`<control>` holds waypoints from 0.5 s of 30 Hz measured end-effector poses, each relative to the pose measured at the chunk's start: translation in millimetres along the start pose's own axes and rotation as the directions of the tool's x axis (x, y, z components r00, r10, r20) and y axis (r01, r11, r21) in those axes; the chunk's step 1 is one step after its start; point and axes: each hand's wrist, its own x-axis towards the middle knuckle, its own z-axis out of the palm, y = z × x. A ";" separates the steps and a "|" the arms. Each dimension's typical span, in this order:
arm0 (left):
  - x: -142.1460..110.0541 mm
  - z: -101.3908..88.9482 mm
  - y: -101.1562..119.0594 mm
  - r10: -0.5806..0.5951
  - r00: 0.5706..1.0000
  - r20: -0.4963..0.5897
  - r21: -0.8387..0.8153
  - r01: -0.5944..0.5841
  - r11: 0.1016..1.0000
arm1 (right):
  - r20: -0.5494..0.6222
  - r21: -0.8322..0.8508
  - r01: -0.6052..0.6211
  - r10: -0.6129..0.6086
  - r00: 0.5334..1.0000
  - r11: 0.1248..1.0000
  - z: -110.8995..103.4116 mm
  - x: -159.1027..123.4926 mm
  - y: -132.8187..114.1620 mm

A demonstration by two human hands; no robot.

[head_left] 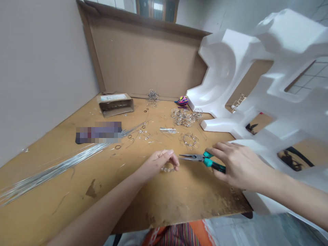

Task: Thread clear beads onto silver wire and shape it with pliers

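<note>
My left hand (164,159) is closed with bent fingers round a ring of clear beads on wire (167,169), just above the table. Part of the ring is hidden under the fingers. In my right hand (234,165) are needle-nose pliers (198,158) with teal and black handles, pointing left. Their jaws are slightly apart, a short way right of the left fingertips, with nothing visible between them. Behind the pliers lies a flower-shaped wire ring with clear beads (189,140).
Long silver wires (64,164) stretch across the left side. Short wire pieces (168,130) and a pile of beaded wire shapes (183,117) lie farther back. A small cardboard box (116,106) stands back left; white foam packaging (217,68) rises on the right.
</note>
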 end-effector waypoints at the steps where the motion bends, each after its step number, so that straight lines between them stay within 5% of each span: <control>1: 0.5 0.0 -1.1 0.016 0.999 -0.046 0.003 -0.016 1.000 | 0.033 0.049 -0.037 0.035 0.999 0.998 3.6 0.9 -1.5; 6: 0.6 1.1 -3.8 0.028 0.987 -0.156 -0.078 -0.040 0.996 | 0.103 0.197 -0.147 0.129 0.986 0.969 43.4 12.1 -18.6; 11: -1.9 5.1 -2.2 -0.006 0.982 -0.190 -0.114 -0.016 0.993 | -0.001 0.265 -0.151 0.157 0.988 0.953 80.4 33.9 -44.2; 15: -2.1 7.0 -4.5 -0.030 0.951 -0.306 -0.122 -0.008 0.992 | -0.123 0.401 -0.112 0.175 0.977 0.909 80.7 50.0 -57.2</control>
